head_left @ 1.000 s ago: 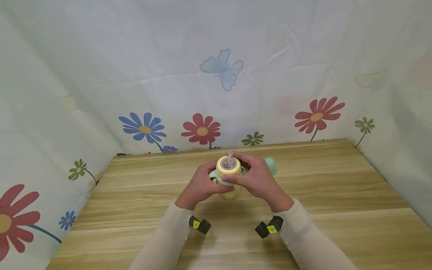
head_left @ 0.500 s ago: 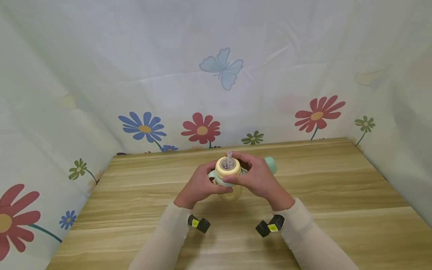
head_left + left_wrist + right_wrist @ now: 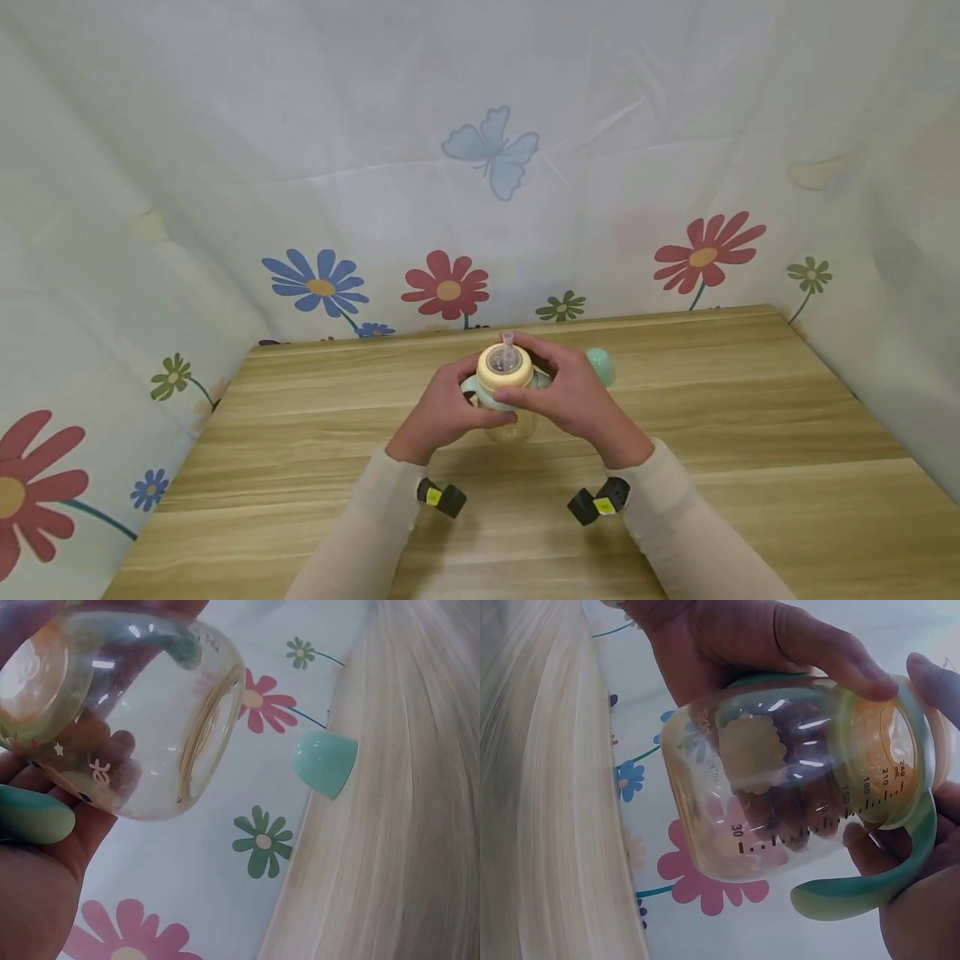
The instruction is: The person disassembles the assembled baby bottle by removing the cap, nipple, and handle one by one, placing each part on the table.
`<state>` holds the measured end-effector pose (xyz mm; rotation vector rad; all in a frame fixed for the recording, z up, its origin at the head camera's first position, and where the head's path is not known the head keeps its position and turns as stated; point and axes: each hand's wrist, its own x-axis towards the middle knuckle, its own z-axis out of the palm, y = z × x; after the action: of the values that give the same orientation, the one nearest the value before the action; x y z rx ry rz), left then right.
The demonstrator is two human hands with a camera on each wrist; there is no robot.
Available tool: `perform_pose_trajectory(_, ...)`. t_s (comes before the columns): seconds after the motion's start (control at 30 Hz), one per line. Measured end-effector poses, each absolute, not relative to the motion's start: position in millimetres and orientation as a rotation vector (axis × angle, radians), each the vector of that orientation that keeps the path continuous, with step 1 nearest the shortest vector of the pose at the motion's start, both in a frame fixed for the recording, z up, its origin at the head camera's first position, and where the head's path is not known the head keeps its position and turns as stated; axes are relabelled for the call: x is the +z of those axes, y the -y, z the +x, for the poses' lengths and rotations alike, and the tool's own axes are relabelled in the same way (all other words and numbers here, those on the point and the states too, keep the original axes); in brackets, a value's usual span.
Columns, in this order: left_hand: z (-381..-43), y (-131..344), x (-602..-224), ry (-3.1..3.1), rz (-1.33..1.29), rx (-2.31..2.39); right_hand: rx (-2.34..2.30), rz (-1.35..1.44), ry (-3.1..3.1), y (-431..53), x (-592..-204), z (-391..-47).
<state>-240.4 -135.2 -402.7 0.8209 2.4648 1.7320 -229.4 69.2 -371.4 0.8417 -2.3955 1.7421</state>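
A baby bottle (image 3: 512,433) with a clear amber-tinted body is held upright between both hands at the middle of the head view. Its yellow collar (image 3: 495,379) bears a clear spout (image 3: 508,342). My left hand (image 3: 442,408) grips the bottle body, thumb across its front, fingers behind it. Up at the collar, my right hand (image 3: 566,392) holds on with thumb in front and fingers at the far side. A pale green handle (image 3: 855,892) sticks out beside the body in the right wrist view. Both wrist views show the bottle's base apart from the tabletop.
A mint green domed cap (image 3: 602,367) stands on the wooden table (image 3: 315,442), just beyond the right hand. A white curtain (image 3: 600,167) printed with flowers and a butterfly hangs behind the table and at its sides.
Both hands keep their hold on the baby bottle. It has shifted very slightly to the left and up in the head view; the cap stays put.
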Motion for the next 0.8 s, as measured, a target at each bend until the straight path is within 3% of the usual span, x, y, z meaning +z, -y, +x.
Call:
perform_pose_trajectory(0.43,-237,127,-402,-2.649,0.686,1.731,1.573,0.713,2.446,-64,-373,-229)
perform_pose_trajectory(0.8,-238,123,-405,-2.728,0.735,1.729,1.537,0.633,2.475,-62,-372,-229)
